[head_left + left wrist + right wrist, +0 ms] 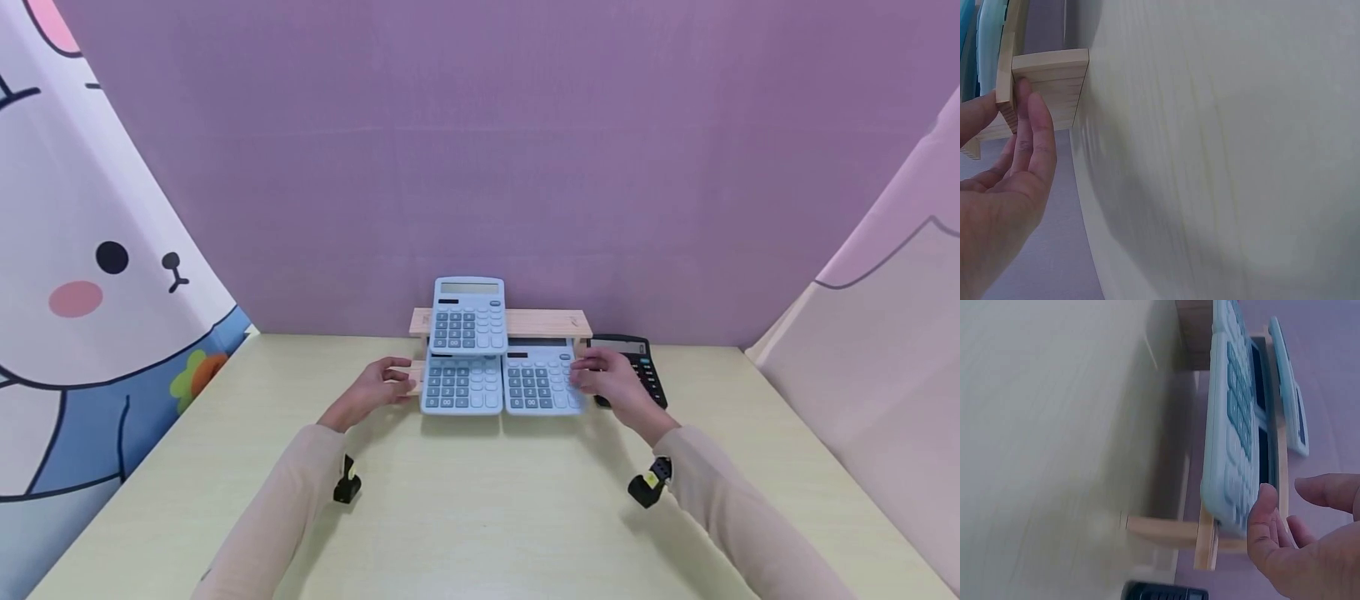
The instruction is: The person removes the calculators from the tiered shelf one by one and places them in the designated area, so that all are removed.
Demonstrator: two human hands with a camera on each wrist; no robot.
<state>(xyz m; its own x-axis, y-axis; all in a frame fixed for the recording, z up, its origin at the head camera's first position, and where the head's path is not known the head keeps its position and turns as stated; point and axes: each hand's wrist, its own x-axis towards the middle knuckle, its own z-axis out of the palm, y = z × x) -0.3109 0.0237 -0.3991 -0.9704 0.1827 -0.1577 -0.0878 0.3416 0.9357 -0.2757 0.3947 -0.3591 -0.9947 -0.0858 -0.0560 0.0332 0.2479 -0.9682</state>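
A small two-level wooden shelf (547, 322) stands at the back of the table. One light blue calculator (489, 318) leans on its upper board. Side by side on the lower board lie two more, a left calculator (486, 390) and a right calculator (542, 379). My left hand (372, 387) pinches the left end of the lower board, thumb above and fingers beneath in the left wrist view. At the right calculator's outer edge is my right hand (1300, 550), fingers bent and thumb apart, with nothing between them; whether a fingertip touches the calculator I cannot tell.
A black calculator (654, 385) lies right of the shelf, partly behind my right hand. Behind the table (480, 508) hangs a purple cloth (480, 167); a cartoon-printed cloth (97, 208) hangs at the left.
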